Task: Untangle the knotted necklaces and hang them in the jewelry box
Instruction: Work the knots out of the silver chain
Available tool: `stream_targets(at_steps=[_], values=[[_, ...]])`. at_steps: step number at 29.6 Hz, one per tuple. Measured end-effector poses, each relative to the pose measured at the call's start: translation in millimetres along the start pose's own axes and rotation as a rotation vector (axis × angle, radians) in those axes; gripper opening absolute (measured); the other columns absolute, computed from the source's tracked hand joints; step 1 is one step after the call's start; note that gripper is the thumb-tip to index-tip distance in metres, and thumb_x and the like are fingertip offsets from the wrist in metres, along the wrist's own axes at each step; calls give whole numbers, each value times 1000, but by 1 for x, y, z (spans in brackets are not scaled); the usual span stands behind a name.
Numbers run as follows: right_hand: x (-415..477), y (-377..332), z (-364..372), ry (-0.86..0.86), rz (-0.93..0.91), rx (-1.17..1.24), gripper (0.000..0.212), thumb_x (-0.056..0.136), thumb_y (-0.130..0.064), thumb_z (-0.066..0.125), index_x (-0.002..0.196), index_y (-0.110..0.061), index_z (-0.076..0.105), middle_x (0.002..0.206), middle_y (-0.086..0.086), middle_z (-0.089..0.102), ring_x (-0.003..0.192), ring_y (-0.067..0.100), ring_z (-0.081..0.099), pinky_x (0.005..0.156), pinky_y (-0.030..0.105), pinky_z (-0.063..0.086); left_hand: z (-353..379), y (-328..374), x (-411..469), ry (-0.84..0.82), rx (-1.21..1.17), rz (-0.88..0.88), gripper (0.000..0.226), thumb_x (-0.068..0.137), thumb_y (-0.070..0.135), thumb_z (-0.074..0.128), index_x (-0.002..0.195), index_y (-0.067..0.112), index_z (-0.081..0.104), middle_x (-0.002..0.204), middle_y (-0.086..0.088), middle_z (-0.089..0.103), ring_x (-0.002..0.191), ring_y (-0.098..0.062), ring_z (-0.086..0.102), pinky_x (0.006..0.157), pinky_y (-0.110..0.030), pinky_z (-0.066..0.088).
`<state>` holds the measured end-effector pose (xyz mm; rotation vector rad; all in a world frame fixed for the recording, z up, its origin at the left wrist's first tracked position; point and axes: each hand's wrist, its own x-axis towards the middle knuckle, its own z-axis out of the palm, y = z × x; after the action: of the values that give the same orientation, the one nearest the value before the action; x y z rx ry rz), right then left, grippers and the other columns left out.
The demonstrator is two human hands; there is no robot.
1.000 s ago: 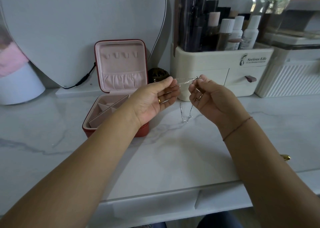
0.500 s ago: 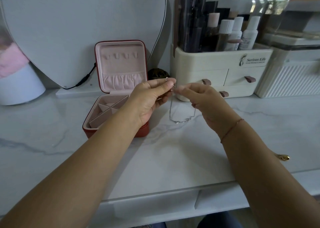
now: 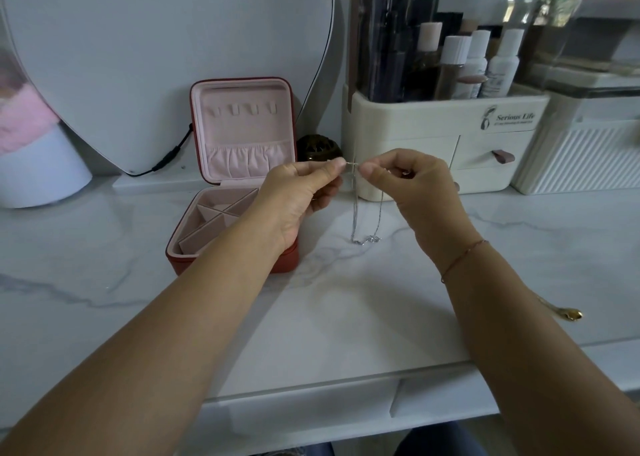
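A thin silver necklace [image 3: 356, 213] hangs in a loop between my hands, and its bottom with a small pendant touches the marble tabletop. My left hand [image 3: 298, 192] pinches one end of the chain between thumb and forefinger. My right hand [image 3: 412, 185] pinches the other end a short gap away. A red jewelry box [image 3: 239, 165] stands open to the left of my left hand. Its pink lid is upright with small hooks and a gathered pocket, and its tray has several dividers.
A cream cosmetics organiser [image 3: 446, 137] with drawers and bottles stands right behind my hands. A heart-shaped mirror [image 3: 166, 57] leans at the back left. A small dark jar [image 3: 318, 148] sits beside the box. A gold piece [image 3: 573, 314] lies at the right edge.
My hands have come close together from a wider spread. The chain, first stretched between them, now hangs down in a long loop to the tabletop.
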<state>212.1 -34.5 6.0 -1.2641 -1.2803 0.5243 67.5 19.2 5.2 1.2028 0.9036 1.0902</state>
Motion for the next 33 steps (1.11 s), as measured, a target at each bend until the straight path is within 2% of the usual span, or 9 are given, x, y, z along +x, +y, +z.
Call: stream_targets(at_steps=[6,10,14,16,19,23,27,30,33], values=[[1,4,2,-107,-14,-103,13,84,-25,71,73,-26,65,70,0,35,58,6,31,50,10,29,-6,11,2,-90,-453,-191,23,89,29,61,70,17,60,65,2,66,61,-10,66,64,-25,55],[-3,4,4,-211,-92,-327,13,81,-30,72,73,-33,64,83,-8,42,71,-1,39,67,8,33,-13,14,3,-109,-551,-168,15,90,29,60,85,16,67,67,6,63,64,-8,63,71,-27,53],[-5,6,6,-268,-135,-522,8,79,-34,73,74,-32,66,96,-2,46,94,12,46,94,41,39,-23,19,6,-100,-651,-144,18,92,20,57,93,10,72,77,6,63,64,-7,62,67,-25,55],[-6,6,9,-293,-135,-577,8,79,-34,73,75,-31,67,96,-2,45,97,15,45,96,44,37,-27,23,5,-134,-688,-143,22,91,23,56,89,9,73,86,4,64,70,-9,63,69,-25,55],[-7,7,10,-314,-151,-636,7,79,-35,73,76,-32,68,96,-2,44,96,14,43,97,42,34,-25,26,1,-207,-633,-128,29,92,24,53,115,12,66,88,2,67,77,-12,65,72,-27,54],[-4,10,7,-298,-105,-595,14,83,-40,68,71,-33,67,94,-1,46,94,16,47,90,40,39,-19,25,-2,-308,-454,-85,39,94,14,47,132,22,53,95,1,68,74,-12,64,62,-24,52],[-2,10,8,-215,-16,-414,33,95,-38,53,75,-23,75,76,3,52,54,5,43,64,21,36,-18,25,-3,-406,-363,-31,51,91,6,46,137,27,47,90,1,62,60,-7,48,51,-16,37],[-2,10,3,-193,-26,-320,14,88,-25,65,84,-17,76,52,-22,54,46,-5,44,47,9,30,-15,23,-3,-431,-315,46,55,90,4,44,141,27,42,88,2,56,58,-5,41,51,-16,31],[-3,10,2,-193,-32,-239,9,79,-16,76,87,-18,75,43,-19,42,48,-3,40,47,8,29,-13,22,-3,-459,-323,98,57,90,4,43,142,27,39,85,3,55,59,-5,40,53,-17,31]])
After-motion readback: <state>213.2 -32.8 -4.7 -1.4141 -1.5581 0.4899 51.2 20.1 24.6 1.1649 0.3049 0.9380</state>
